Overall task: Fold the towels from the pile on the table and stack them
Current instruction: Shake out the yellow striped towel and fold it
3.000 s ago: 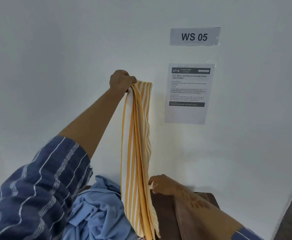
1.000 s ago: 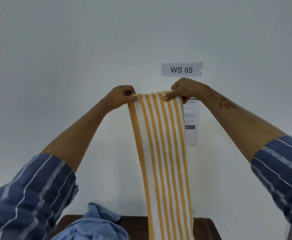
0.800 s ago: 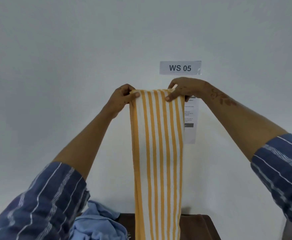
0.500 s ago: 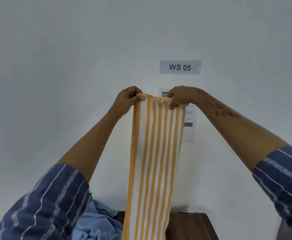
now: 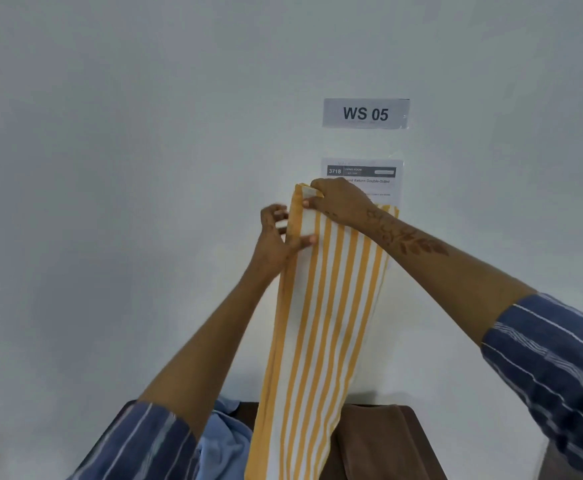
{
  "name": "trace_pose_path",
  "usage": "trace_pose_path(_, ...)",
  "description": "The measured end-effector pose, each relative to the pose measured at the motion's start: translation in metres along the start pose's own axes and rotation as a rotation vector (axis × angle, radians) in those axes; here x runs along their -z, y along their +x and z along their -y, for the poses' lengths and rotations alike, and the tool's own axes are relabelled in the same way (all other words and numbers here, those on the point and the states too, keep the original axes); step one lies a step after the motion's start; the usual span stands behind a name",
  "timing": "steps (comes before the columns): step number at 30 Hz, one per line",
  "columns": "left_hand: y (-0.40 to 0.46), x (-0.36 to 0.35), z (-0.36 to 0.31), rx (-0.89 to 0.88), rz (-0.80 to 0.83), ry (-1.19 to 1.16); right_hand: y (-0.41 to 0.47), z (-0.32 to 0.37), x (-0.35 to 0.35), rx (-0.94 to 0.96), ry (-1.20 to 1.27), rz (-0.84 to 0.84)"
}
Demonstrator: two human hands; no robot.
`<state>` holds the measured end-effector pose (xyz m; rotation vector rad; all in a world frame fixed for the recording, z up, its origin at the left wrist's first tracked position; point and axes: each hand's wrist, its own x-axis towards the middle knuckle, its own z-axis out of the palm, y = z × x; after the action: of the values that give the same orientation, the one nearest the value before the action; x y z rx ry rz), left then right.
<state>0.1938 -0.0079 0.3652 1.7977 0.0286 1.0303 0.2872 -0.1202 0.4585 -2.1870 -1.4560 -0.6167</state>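
1. A light blue cloth and a brown towel lie on the table, left and right of the striped towel.
2. The striped towel hangs above the table.
3. The left hand seems loosely closed on its left edge, though it is blurred.
4. The right hand pinches its top corner.

On the white wall a small taped label reads "WS 05" in bold black letters. Just below it hangs a printed sheet; its dark header bar shows "3718" and "LIVING ROOM", and the heading line beneath reads "...and Return Double-Sided", its start hidden behind a hand. The smaller print is too fine to read
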Motion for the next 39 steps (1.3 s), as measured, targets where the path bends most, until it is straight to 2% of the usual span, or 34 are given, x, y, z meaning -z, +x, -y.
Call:
trace_pose_path(2, -0.025, -0.009, 0.033, 0.12, -0.008, 0.105, -0.001, -0.001, -0.003, -0.005, 0.007, -0.014)
trace_pose_path(4, -0.052, -0.016, 0.064, 0.153, -0.022, 0.189, -0.001, -0.003, -0.004, -0.007, -0.016, -0.012)
trace_pose_path(8, -0.092, -0.025, 0.094, 0.112, -0.26, 0.092, -0.002, -0.009, -0.009, -0.074, -0.046, 0.033)
trace_pose_path(10, -0.109, -0.034, 0.096, 0.048, -0.403, 0.312, -0.002, -0.014, -0.01, -0.101, -0.038, 0.032)
trace_pose_path(11, -0.117, -0.041, 0.093, 0.025, -0.41, 0.41, -0.002, -0.015, -0.009, -0.108, -0.029, 0.026)
trace_pose_path(13, -0.131, -0.059, 0.08, 0.028, -0.328, 0.437, -0.001, -0.017, -0.009, -0.109, -0.015, 0.03)
trace_pose_path(14, -0.134, -0.067, 0.076, 0.072, -0.257, 0.36, 0.0, -0.019, -0.009, -0.102, -0.008, 0.043)
trace_pose_path(15, -0.133, -0.07, 0.071, 0.165, -0.175, 0.173, 0.001, -0.02, -0.009, -0.09, 0.002, 0.056)
trace_pose_path(17, -0.124, -0.069, 0.061, 0.408, 0.049, -0.385, 0.002, -0.022, -0.008, -0.055, 0.029, 0.052)
trace_pose_path(18, -0.119, -0.063, 0.064, 0.466, 0.123, -0.544, 0.002, -0.023, -0.007, -0.033, 0.045, 0.034)
trace_pose_path(19, -0.115, -0.055, 0.068, 0.449, 0.139, -0.529, 0.002, -0.024, -0.005, -0.004, 0.061, 0.013)
trace_pose_path(21, -0.104, -0.039, 0.084, 0.339, 0.029, -0.244, 0.001, -0.024, 0.002, 0.06, 0.073, -0.016)
trace_pose_path(23, -0.095, -0.025, 0.1, 0.314, -0.01, -0.12, 0.0, -0.025, 0.008, 0.119, 0.09, -0.038)
trace_pose_path(28, -0.09, -0.011, 0.111, 0.387, 0.346, -0.127, -0.001, -0.025, 0.017, 0.154, 0.137, 0.0)
trace_pose_path(29, -0.09, -0.013, 0.114, 0.392, 0.369, -0.11, -0.001, -0.025, 0.018, 0.152, 0.136, 0.004)
trace_pose_path(32, -0.092, -0.018, 0.115, 0.388, 0.311, -0.168, 0.0, -0.028, 0.019, 0.142, 0.155, 0.004)
trace_pose_path(37, -0.095, -0.028, 0.121, 0.44, -0.079, -0.407, 0.0, -0.029, 0.019, 0.103, 0.144, -0.089)
trace_pose_path(39, -0.102, -0.039, 0.12, 0.484, -0.161, -0.463, -0.001, -0.028, 0.016, 0.115, 0.1, -0.135)
